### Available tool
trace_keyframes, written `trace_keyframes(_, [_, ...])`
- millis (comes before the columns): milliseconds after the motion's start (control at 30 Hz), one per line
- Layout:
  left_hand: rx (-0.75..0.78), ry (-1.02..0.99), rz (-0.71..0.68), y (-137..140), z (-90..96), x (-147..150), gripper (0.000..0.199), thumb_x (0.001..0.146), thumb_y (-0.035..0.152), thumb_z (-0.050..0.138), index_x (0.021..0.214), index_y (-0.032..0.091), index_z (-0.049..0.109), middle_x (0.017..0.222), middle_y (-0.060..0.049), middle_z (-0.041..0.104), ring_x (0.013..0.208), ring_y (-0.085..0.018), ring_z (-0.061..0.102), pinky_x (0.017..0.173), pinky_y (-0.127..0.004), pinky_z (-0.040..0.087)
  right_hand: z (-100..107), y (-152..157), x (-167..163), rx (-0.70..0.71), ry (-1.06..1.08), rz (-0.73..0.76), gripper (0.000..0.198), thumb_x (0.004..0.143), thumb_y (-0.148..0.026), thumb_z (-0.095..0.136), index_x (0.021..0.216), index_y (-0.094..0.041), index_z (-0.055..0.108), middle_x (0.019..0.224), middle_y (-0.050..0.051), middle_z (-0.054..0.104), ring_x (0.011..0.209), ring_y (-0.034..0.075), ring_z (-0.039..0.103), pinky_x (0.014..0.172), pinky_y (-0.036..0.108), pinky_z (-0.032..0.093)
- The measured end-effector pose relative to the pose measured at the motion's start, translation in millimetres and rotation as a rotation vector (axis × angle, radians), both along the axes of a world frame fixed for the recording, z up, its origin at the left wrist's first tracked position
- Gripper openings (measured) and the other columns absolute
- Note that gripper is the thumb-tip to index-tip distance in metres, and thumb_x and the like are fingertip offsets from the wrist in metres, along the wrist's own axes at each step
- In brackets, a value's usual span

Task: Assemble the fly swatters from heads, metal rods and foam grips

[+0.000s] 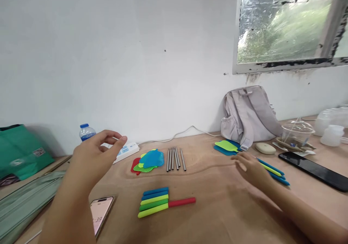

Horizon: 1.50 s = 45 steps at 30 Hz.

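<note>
My left hand (pixel 95 155) is raised over the table's left side, its fingers loosely curled and apart, with nothing in them. My right hand (pixel 251 168) is over the assembled fly swatters (pixel 226 146) at the right, hiding their middle parts. Its fingers are a little spread and I see nothing gripped. Blue and yellow handles (pixel 272 169) stick out beyond that hand. Loose swatter heads (pixel 152 158) in blue, green, yellow and red lie in a pile at the centre, beside several metal rods (pixel 174 159). Nearer me are several coloured handles (pixel 154 197) in a row and a red handle (pixel 182 202) touching them crosswise.
A phone (pixel 101 211) lies near my left forearm, a black phone (pixel 312 169) at the right. Behind stand a power strip (pixel 127 151), a bottle (pixel 86 131), a grey backpack (pixel 248 113) and a plastic cup (pixel 297 131). A green bag (pixel 24 148) is at left.
</note>
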<state>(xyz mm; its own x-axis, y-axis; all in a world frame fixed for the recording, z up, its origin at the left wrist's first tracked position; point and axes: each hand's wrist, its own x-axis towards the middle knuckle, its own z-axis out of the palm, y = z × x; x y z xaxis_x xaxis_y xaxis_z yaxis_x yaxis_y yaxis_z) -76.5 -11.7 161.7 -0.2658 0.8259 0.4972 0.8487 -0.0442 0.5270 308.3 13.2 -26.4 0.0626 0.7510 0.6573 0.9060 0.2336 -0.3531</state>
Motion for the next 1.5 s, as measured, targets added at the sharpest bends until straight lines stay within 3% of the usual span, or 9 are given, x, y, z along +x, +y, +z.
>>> trace_keyframes(167, [-0.019,0.005,-0.037,-4.4,0.4,4.2,0.025,0.070,0.050,0.052,0.080,0.027,0.055,0.076,0.004,0.064,0.053,-0.015,0.057,0.054,-0.026,0.041,-27.6,9.0,-71.8,-0.300,0.006,0.390,0.018,0.081,-0.014,0.037,0.075,-0.020,0.053,0.078,0.004,0.058,0.073,0.017,0.056,0.067,0.030,0.045])
trace_keyframes(333, [-0.014,0.007,-0.080,-2.3,-2.7,6.4,0.025,0.071,0.050,0.051,0.077,0.026,0.057,0.071,0.004,0.063,0.050,-0.014,0.056,0.051,-0.026,0.041,-26.7,54.2,-118.8,-0.279,0.127,0.461,0.022,0.076,-0.005,0.033,0.083,-0.019,0.049,0.084,0.004,0.054,0.080,0.015,0.051,0.075,0.028,0.041])
trace_keyframes(533, [-0.068,0.167,-0.193,19.1,-18.2,11.2,0.023,0.075,0.044,0.046,0.076,0.023,0.058,0.073,0.002,0.063,0.057,-0.015,0.056,0.051,-0.025,0.039,-24.6,93.1,-140.9,-0.328,0.084,0.449,0.017,0.082,-0.012,0.037,0.087,-0.018,0.053,0.086,0.004,0.050,0.080,0.014,0.050,0.075,0.027,0.038])
trace_keyframes(700, [-0.258,0.297,-0.344,64.6,-57.8,5.0,0.023,0.073,0.024,0.042,0.088,0.020,0.059,0.084,-0.003,0.066,0.071,-0.018,0.061,0.062,-0.027,0.045,-29.3,91.3,-142.9,-0.377,0.020,0.392,0.013,0.080,-0.019,0.044,0.089,-0.018,0.053,0.087,0.004,0.048,0.082,0.016,0.049,0.073,0.025,0.035])
trace_keyframes(833, [-0.279,0.363,-0.411,102.9,-114.7,-0.1,0.048,0.058,0.006,0.048,0.103,0.020,0.060,0.118,-0.006,0.058,0.115,-0.026,0.045,0.097,-0.037,0.032,-30.0,88.2,-142.0,-0.398,-0.014,0.320,0.013,0.078,-0.026,0.048,0.087,-0.018,0.052,0.088,0.007,0.049,0.082,0.019,0.048,0.072,0.028,0.034])
trace_keyframes(933, [-0.277,0.371,-0.432,119.8,-160.1,-3.2,0.062,0.059,0.007,0.050,0.120,0.021,0.050,0.136,-0.006,0.041,0.128,-0.028,0.029,0.105,-0.041,0.021,-30.2,88.2,-139.4,-0.405,-0.029,0.284,0.011,0.078,-0.020,0.044,0.086,-0.016,0.050,0.091,0.009,0.051,0.084,0.020,0.048,0.073,0.029,0.033])
trace_keyframes(1033, [-0.280,0.345,-0.439,128.3,-191.1,-8.5,0.056,0.070,0.016,0.047,0.126,0.017,0.044,0.137,-0.009,0.039,0.128,-0.027,0.030,0.104,-0.044,0.021,-30.9,89.0,-136.7,-0.406,-0.031,0.270,0.013,0.077,-0.013,0.041,0.088,-0.015,0.048,0.094,0.011,0.052,0.085,0.019,0.048,0.074,0.028,0.034])
trace_keyframes(1267, [-0.201,0.274,-0.453,134.4,-202.4,-14.2,0.050,0.076,0.028,0.049,0.125,0.020,0.047,0.127,-0.009,0.050,0.120,-0.028,0.041,0.101,-0.043,0.028,-36.9,92.8,-136.1,-0.385,-0.001,0.278,0.024,0.074,-0.002,0.038,0.092,-0.015,0.047,0.097,0.012,0.051,0.086,0.019,0.050,0.075,0.028,0.035])
trace_keyframes(1500, [-0.107,0.146,-0.480,135.9,-205.2,-12.7,0.048,0.069,0.016,0.054,0.116,0.021,0.055,0.104,-0.008,0.057,0.100,-0.025,0.052,0.091,-0.040,0.038,-40.2,98.1,-131.4,-0.339,0.086,0.284,0.026,0.075,-0.001,0.034,0.092,-0.014,0.049,0.098,0.012,0.048,0.088,0.017,0.051,0.079,0.028,0.037])
